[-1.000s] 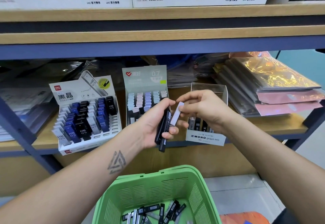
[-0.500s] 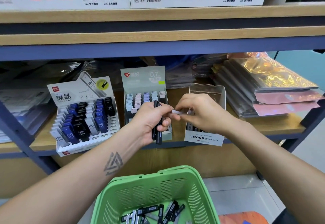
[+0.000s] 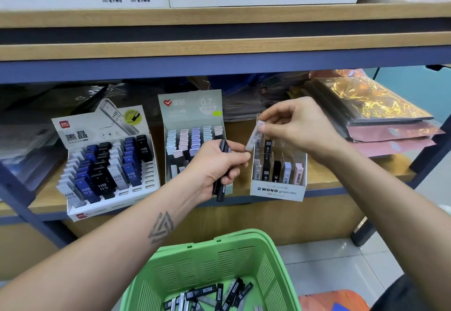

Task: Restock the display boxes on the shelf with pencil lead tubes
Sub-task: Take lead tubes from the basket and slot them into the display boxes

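Roughly mid-task: right hand (image 3: pixel 300 125) pinches a pale lead tube (image 3: pixel 254 136) over the MONO box (image 3: pixel 278 189), far-left slot prob. its target. Left hand (image 3: pixel 214 166) grips a few dark tubes (image 3: pixel 221 189) w/ curled fingers. Front row holds five; back rows look sparse. Green basket (image 3: pixel 195 257), near, has plenty left.

Bright, even light, sharp across the middle. Glare on the gold wrapped packs (image 3: pixel 371 100) (wide-angle bowing at the edges). Dim under the upper shelf (image 3: pixel 219 66).
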`<state>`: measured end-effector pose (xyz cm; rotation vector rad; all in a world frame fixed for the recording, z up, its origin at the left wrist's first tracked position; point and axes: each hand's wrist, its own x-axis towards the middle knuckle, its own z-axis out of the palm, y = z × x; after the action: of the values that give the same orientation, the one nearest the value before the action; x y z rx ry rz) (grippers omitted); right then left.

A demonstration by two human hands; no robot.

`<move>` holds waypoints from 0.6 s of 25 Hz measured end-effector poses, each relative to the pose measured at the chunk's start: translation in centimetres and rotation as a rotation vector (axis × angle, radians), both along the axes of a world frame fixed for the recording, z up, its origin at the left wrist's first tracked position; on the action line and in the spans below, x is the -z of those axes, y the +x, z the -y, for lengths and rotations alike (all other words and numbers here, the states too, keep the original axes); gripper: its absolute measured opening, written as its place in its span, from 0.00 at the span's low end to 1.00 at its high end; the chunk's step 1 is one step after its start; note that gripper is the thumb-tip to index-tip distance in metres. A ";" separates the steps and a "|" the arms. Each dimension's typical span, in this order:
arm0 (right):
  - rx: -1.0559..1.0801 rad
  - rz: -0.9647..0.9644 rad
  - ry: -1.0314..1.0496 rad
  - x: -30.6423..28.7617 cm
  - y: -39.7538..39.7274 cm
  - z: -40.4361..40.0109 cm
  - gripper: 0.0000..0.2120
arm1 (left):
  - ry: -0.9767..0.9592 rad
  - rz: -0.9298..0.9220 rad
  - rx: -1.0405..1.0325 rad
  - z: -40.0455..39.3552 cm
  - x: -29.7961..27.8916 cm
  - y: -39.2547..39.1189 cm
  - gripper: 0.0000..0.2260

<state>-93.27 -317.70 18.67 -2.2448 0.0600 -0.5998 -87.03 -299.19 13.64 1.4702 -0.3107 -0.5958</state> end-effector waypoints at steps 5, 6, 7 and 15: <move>0.209 -0.056 -0.424 0.7 1.2 1.4 0.06 | 0.012 -0.088 -0.016 0.0 0.3 0.3 0.06; 0.217 -0.071 -0.463 1.2 1.4 1.2 0.06 | 0.017 -0.088 -0.018 -0.1 0.3 0.2 0.05; 0.226 -0.083 -0.488 1.8 1.7 1.0 0.07 | 0.018 -0.089 -0.018 -0.2 0.3 0.2 0.05; 0.299 -0.097 -0.591 4.5 3.7 0.0 0.06 | 0.008 -0.098 0.007 -0.7 0.3 0.1 0.03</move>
<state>-89.56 -317.73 14.14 -2.8675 0.3066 -0.7362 -86.94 -298.53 13.35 1.4431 -0.2373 -0.6730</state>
